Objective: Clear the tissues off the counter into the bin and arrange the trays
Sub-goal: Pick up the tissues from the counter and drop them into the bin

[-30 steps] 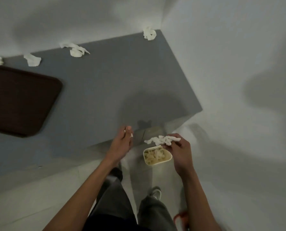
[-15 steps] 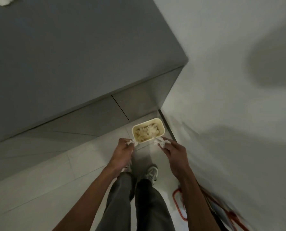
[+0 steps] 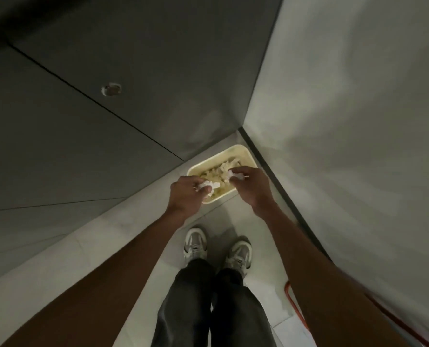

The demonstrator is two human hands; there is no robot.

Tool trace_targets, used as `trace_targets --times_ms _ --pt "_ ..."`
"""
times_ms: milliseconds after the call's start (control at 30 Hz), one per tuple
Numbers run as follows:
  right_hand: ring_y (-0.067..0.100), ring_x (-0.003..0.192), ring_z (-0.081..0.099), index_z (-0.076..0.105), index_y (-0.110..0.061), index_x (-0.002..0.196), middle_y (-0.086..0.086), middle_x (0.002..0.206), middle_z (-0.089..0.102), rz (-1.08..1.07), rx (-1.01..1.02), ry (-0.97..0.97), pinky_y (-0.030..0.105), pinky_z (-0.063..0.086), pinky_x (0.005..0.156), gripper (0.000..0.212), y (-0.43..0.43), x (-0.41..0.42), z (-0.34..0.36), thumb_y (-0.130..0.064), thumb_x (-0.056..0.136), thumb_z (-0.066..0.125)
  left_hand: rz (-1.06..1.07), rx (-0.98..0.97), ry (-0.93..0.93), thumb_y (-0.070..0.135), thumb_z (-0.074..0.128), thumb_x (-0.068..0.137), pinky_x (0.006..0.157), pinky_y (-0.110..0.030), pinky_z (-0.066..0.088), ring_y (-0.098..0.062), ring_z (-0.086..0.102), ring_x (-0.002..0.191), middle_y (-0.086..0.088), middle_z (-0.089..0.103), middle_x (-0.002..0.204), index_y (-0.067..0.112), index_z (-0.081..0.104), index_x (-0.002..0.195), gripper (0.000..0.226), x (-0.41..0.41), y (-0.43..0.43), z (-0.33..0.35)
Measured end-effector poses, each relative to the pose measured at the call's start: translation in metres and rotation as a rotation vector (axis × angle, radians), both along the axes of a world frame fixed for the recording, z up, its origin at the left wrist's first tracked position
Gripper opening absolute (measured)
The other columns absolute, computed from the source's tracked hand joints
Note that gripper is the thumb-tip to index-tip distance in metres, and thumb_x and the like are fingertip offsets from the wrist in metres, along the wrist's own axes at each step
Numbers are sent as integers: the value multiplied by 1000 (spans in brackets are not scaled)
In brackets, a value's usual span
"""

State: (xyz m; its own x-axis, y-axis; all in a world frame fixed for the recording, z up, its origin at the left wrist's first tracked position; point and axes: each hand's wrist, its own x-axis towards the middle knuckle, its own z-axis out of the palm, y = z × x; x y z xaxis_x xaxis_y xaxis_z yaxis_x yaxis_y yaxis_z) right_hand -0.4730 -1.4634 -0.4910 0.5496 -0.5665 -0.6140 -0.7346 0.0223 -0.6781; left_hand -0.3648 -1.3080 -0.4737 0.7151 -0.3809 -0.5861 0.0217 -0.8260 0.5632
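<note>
Over the cream bin (image 3: 241, 152) on the floor, left hand (image 3: 186, 196) and right hand (image 3: 249, 185) each pinch a crumpled tissue (image 3: 206, 187)

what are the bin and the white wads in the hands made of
Bin: probably plastic, cream and matte, going by its smooth rounded rim. Left wad and right wad: tissue paper, white, soft, crumpled into folds.

No legible txt, labels, nos. or signs anywhere
</note>
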Motion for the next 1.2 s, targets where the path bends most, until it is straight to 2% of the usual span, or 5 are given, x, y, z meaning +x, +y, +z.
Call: trace_targets --times_ms 133,233,433,633,1200 --pt "30 127 56 77 -16 127 9 134 69 313 -179 133 32 44 106 36 -9 34 -76 -22 97 60 -105 57 1 16 73 88 103 -28 51 -17 70 110 -1 76 117 15 81 107 21 11 -27 -77" --pt "33 122 58 67 -14 135 14 140 57 473 -289 190 41 50 102 37 -19 48 -120 -10 98 67 -187 84 15 11 74 83 87 -17 50 -15 71 102 6 75 106 19 78 99 19 18 -43 -128" --pt "41 121 63 56 -3 142 23 140 55 681 -502 231 48 53 101 36 -26 55 -182 -15 108 51 -440 139 -65 10 70 87 95 -38 54 -26 70 104 -4 76 109 14 74 102 16 13 -60 -206" --pt "38 124 65 62 -5 138 19 138 61 795 -488 365 44 54 98 35 -23 45 -186 -8 106 49 -824 341 54 23 61 98 112 -33 38 -30 49 140 -8 52 154 19 47 153 56 14 -51 -226" --pt "34 106 70 59 -16 135 12 120 71 529 -647 97 43 56 91 36 -11 0 166 -34 105 53 -667 192 -309 31 55 103 123 -51 33 -32 20 157 -8 26 169 23 20 163 69 15 1 144"
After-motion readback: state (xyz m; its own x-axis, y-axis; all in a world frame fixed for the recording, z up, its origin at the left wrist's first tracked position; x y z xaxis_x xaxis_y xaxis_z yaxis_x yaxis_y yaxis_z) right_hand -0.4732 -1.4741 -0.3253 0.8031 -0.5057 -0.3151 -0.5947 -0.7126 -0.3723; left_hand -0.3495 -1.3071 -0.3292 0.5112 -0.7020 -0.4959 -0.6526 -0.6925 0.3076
